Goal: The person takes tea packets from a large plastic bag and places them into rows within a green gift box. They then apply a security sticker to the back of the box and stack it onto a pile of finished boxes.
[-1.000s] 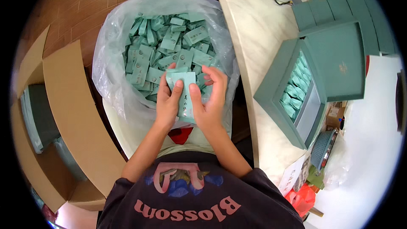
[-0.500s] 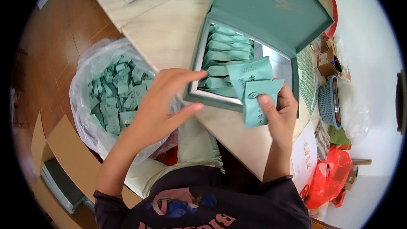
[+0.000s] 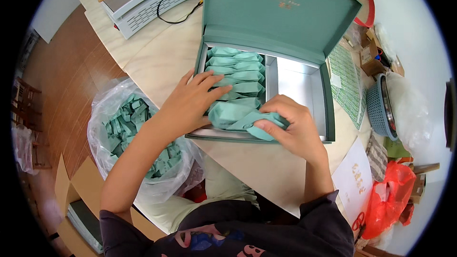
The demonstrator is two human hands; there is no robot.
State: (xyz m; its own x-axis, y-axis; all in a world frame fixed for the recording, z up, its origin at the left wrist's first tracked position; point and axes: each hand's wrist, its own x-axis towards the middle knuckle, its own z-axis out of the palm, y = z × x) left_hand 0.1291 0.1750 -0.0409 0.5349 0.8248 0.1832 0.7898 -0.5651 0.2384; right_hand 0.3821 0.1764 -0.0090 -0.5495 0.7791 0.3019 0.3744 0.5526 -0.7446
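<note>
A green gift box (image 3: pixel 328 109) stands on the table with its lid (image 3: pixel 281 14) raised. Its left compartment holds a row of several sealed green packets (image 3: pixel 238 76); the right compartment (image 3: pixel 300 81) shows bare silver lining. My left hand (image 3: pixel 188 97) is spread over the left wall of the box, fingertips resting on the row. In my right hand (image 3: pixel 290 126) a few green packets (image 3: pixel 259 126) are pinched between thumb and fingers, low over the front of the left compartment. How many it grips is unclear.
A clear plastic bag (image 3: pixel 102 138) full of loose green packets sits left of my legs. Below it is an open cardboard box (image 3: pixel 85 176). A grey-white appliance (image 3: pixel 147 9) with a cable occupies the far left table. At right are a blue basket (image 3: pixel 378 107) and red bag (image 3: pixel 388 195).
My right hand has lowered its packets into the front of the left compartment. My left hand has moved from beside the box onto the row. The view has shifted.
</note>
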